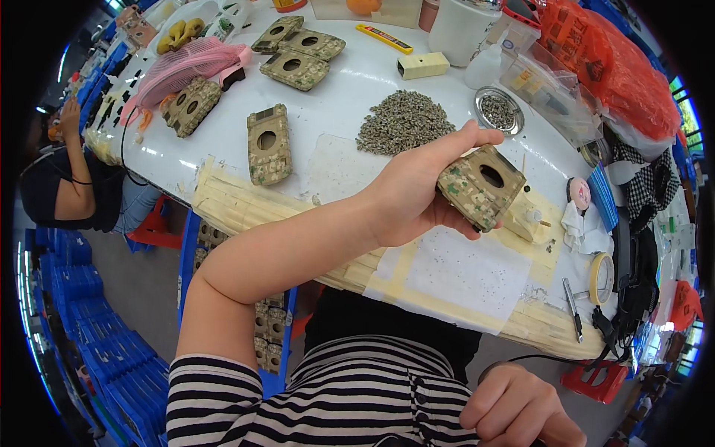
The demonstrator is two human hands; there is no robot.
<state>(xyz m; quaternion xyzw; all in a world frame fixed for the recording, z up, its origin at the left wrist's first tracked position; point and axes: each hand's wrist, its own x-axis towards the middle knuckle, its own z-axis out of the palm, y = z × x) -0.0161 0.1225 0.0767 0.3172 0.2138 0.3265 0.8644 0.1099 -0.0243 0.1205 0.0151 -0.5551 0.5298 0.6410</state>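
Note:
My left hand [417,186] reaches across the table, its fingers wrapped round a camouflage toy tank hull [482,188] with a round hole in its top. The hull is tilted above the white sheet. Down by my striped shirt, my right hand [515,406] is closed, its fingers curled in; anything inside them is hidden. On the table left of the held hull, another camouflage hull [269,145] lies with its hole upward. Beyond my left hand is a heap of small metal-coloured parts [406,123]. A round metal dish [499,110] holds more of them.
Several more hulls [295,67] lie at the back left, near a pink mesh bag [186,67]. A yellow cutter [384,39] and a cream block [423,65] lie farther back. Right: a tape roll [602,279], a knife [573,310], a red bag [607,67]. Another person [74,179] sits left.

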